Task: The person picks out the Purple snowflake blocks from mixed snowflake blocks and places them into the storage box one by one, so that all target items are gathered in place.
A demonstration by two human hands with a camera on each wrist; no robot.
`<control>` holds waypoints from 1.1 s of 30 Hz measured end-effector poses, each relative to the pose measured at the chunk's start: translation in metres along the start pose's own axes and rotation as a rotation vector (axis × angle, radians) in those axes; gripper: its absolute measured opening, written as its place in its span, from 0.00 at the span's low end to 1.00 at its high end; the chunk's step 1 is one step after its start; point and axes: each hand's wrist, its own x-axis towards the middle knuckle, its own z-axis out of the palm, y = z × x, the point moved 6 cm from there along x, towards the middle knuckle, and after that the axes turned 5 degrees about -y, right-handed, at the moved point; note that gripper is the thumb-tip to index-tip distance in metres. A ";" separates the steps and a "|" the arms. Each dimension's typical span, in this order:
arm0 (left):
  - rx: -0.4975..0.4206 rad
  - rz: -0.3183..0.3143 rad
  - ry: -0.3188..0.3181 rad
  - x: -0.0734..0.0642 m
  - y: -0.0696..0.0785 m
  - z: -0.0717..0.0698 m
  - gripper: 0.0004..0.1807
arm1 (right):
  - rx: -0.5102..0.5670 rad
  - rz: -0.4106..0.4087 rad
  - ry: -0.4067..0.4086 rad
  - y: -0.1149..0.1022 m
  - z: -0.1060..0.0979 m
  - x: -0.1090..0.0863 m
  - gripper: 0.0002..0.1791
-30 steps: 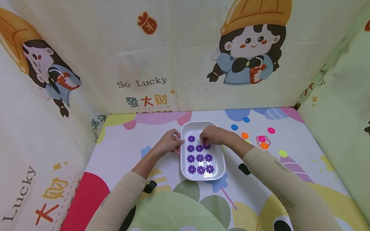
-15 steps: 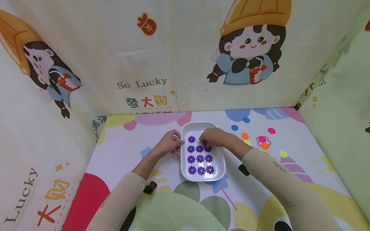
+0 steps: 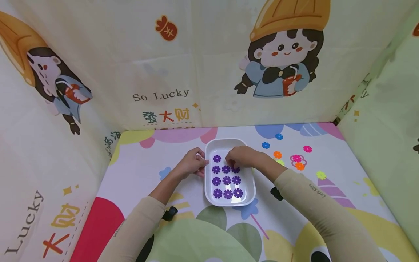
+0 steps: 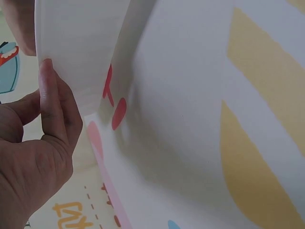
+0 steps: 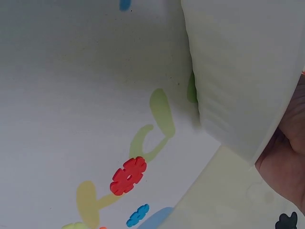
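Note:
A white tray (image 3: pixel 230 201) lies on the table with several purple snowflake discs (image 3: pixel 227 180) set out in rows inside. My left hand (image 3: pixel 191 162) pinches the tray's left rim; in the left wrist view its fingers lie against the outer wall, thumb near the edge. Over the tray's right side reaches my right hand (image 3: pixel 241 156), fingers curled down at a purple snowflake disc (image 3: pixel 236 170) at the right end of its row. That disc is partly covered and the fingertips are hidden. The tray wall blocks them in the right wrist view.
Loose discs lie right of the tray: blue (image 3: pixel 266 145), orange (image 3: pixel 277 155), pink (image 3: pixel 307 149) and yellow (image 3: pixel 320 175) ones. A patterned cloth covers the table (image 3: pixel 183 140). Printed fabric walls (image 3: pixel 216 72) stand behind and at both sides.
The purple disc under my right fingers has shifted slightly toward the near side, into line with its row. My right hand moved a little with it; the left hand keeps its place on the rim.

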 end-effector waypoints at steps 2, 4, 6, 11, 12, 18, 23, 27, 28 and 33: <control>0.002 -0.002 0.001 0.000 0.000 0.000 0.15 | 0.011 0.005 -0.002 0.001 0.001 0.000 0.07; 0.002 -0.004 0.002 0.001 -0.001 0.000 0.15 | 0.016 0.009 -0.003 0.002 0.001 0.000 0.07; 0.001 -0.007 0.001 0.000 -0.001 0.001 0.15 | 0.022 0.010 0.004 0.003 0.000 0.000 0.07; -0.005 -0.009 0.004 0.000 -0.001 0.000 0.16 | 0.044 -0.028 0.036 0.002 -0.004 0.000 0.06; -0.002 -0.008 0.004 0.000 -0.001 0.000 0.16 | 0.055 -0.037 0.042 0.002 -0.006 -0.001 0.06; 0.000 -0.009 0.008 0.001 -0.002 -0.001 0.16 | 0.152 -0.053 0.145 0.009 -0.015 -0.012 0.06; 0.002 -0.010 0.013 0.000 -0.002 0.000 0.16 | 0.225 -0.067 0.302 0.017 -0.025 -0.032 0.08; 0.004 -0.017 0.016 0.000 -0.004 0.001 0.16 | 0.251 -0.049 0.408 0.024 -0.033 -0.051 0.09; 0.002 -0.019 0.019 0.000 -0.005 0.001 0.17 | 0.258 -0.042 0.426 0.026 -0.035 -0.056 0.09; 0.034 -0.001 0.043 -0.003 -0.005 -0.001 0.21 | 0.258 0.018 0.477 0.035 -0.045 -0.081 0.10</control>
